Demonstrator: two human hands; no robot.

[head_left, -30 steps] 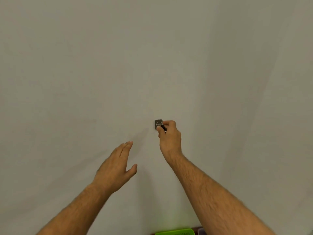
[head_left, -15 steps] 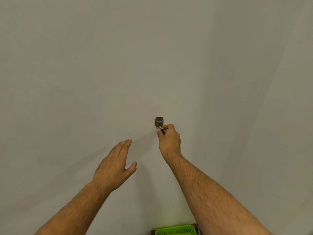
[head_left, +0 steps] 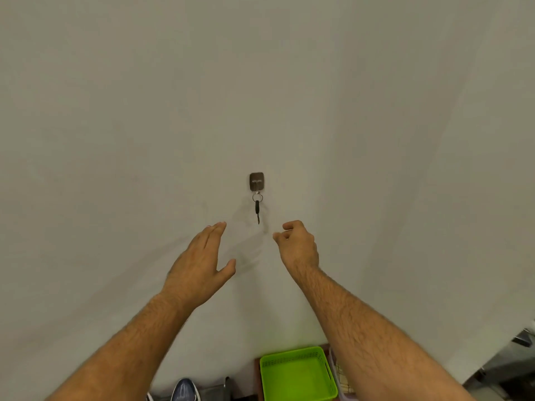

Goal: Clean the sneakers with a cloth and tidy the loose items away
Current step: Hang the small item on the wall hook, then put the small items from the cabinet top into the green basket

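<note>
A black-headed key (head_left: 257, 209) on a small ring hangs from a metal hook (head_left: 256, 181) stuck to the pale wall. My right hand (head_left: 296, 245) is below and to the right of the key, fingers loosely curled, holding nothing. My left hand (head_left: 201, 260) is raised flat near the wall, below and left of the key, fingers straight. The toe of a dark blue sneaker (head_left: 184, 389) shows at the bottom edge.
A bright green plastic basket (head_left: 298, 373) stands low at the bottom, right of the sneaker, under my right forearm. Grey metal objects (head_left: 521, 342) show at the far right edge. The pale wall (head_left: 115, 111) fills most of the view.
My right hand let go of the key, which now hangs from the hook, and drew back down and right. The view tilted down, showing more of the basket and the sneaker.
</note>
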